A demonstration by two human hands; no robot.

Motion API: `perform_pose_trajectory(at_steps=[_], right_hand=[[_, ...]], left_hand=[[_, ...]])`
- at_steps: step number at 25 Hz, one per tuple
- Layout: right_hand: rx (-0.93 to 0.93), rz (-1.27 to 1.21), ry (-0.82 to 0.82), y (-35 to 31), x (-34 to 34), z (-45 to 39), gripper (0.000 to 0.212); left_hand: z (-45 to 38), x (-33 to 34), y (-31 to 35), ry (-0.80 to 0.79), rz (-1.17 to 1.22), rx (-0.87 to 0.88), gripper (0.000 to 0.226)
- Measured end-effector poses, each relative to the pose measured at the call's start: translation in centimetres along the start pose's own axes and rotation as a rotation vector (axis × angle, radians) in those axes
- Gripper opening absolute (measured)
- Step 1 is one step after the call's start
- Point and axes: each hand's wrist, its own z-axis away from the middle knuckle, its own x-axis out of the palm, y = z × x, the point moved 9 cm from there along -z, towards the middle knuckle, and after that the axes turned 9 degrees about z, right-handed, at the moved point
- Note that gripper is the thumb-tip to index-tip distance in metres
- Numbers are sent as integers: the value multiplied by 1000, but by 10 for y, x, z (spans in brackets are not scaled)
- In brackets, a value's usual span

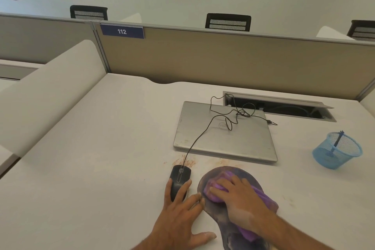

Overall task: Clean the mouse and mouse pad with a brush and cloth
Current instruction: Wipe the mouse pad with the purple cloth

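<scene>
A dark, purple-tinted mouse pad [235,170] lies on the white desk near the front edge. My right hand [237,199] presses a purple cloth [215,186] flat onto the pad, fingers spread over it. A black wired mouse [179,178] sits just left of the pad. My left hand [178,213] rests flat on the desk, its fingers lying over the mouse's rear and one fingertip touching the pad's left edge. A blue brush [335,142] stands in a blue mesh cup [336,151] at the right.
A closed silver laptop [225,134] lies behind the pad with the mouse cable [203,134] looped over it. Reddish-brown stains [184,161] mark the desk around the mouse. An open cable tray [284,107] is at the back, before a beige partition [223,57].
</scene>
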Motion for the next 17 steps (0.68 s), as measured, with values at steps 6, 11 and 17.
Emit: perform_pose_trajectory(at_steps=[6,11,17], right_hand=[[45,-204,149,26,-20,2,55],[-30,-58,33,-6,-6,-11,63],[-55,-291,180,-1,-17,-1,53]], left_hand=[[2,3,-2,-5,-5,-6,75],[3,-1,-2,40,6,-3,74],[2,-7,1,95,27,26,67]])
